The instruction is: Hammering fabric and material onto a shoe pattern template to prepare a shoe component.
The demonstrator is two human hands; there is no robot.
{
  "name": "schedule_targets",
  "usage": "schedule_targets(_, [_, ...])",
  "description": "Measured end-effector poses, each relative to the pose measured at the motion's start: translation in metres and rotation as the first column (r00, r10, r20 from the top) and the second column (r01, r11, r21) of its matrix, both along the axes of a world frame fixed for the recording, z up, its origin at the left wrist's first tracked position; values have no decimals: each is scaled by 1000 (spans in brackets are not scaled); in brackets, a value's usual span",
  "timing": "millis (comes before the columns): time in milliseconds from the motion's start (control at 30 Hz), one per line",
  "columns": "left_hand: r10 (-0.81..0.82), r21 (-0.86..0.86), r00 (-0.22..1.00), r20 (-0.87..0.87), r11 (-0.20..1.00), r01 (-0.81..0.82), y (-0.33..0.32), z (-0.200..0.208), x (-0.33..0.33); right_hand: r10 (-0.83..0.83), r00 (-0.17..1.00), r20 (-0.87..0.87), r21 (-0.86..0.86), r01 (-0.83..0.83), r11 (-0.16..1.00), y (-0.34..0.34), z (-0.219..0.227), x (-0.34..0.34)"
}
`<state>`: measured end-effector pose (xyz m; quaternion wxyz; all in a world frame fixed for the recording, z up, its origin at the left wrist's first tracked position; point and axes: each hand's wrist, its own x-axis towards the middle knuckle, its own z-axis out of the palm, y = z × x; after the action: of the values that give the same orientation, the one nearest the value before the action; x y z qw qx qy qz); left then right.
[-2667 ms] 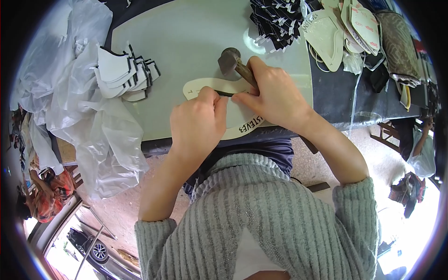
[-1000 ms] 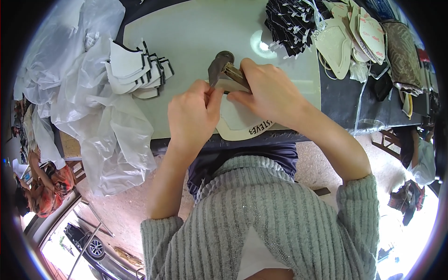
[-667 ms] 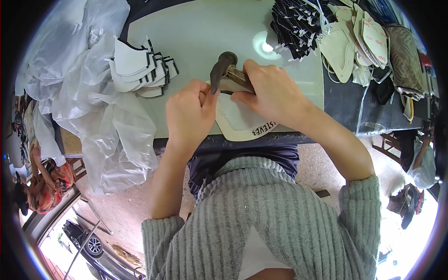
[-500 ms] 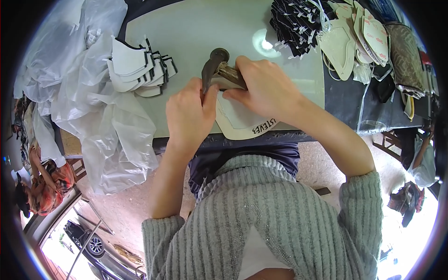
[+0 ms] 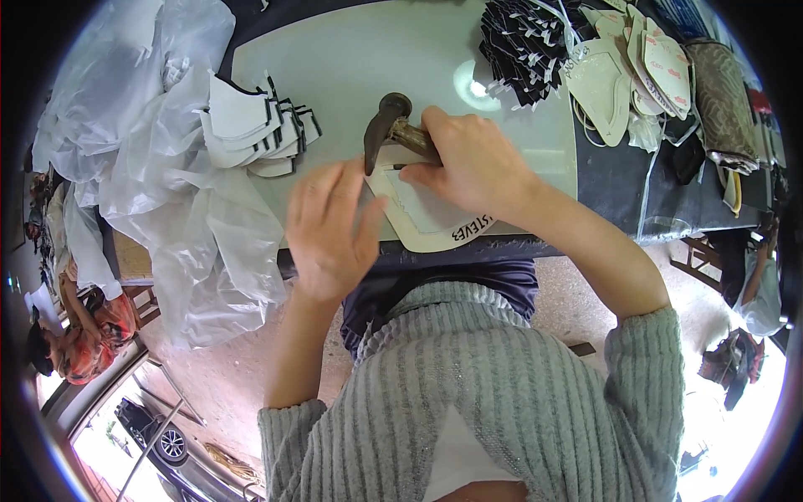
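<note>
My right hand [image 5: 475, 159] is wrapped round the wooden handle of a hammer [image 5: 385, 125], whose dark metal head points to the left. Under the hammer lies a cream template [image 5: 422, 238] with a cut-out window and hand-drawn marker lettering along its near edge. My right thumb rests over that template. Just left of it is my left hand [image 5: 330, 226], slightly blurred, fingers apart and holding nothing; its fingertips come close to the hammer head and the template's left edge.
Stacked white pieces with black edging [image 5: 251, 125] sit left on the pale board [image 5: 335, 58], beside crumpled clear plastic [image 5: 192, 201]. Bundled black pieces [image 5: 523, 50] and more cream templates [image 5: 598, 88] are at the far right. Other people sit at both sides.
My left hand has come away from the hammer head and template, moving slightly left and nearer to me, and its fingers have spread. My right hand keeps the hammer in nearly the same place.
</note>
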<state>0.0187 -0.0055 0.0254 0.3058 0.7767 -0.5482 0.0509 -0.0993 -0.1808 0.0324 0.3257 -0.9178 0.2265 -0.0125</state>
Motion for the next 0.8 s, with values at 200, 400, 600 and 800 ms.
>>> schedule_targets(200, [-162, 107, 986, 25, 982, 158, 9, -5, -12, -197, 975, 101, 312, 157, 937, -22, 23, -29])
schedule_targets(400, [-214, 71, 973, -90, 973, 220, -21, 1, -16, -137, 985, 101, 217, 113, 970, -6, 43, -87])
schedule_targets(600, [-203, 113, 956, -212, 966, 231, -34, 7, -16, 23, 990, -137, -135, -41, 990, 8, 37, -95])
schedule_targets(800, [-159, 220, 917, -366, 943, 251, -35, 14, -18, 61, 973, -223, -193, -105, 976, 5, 39, -90])
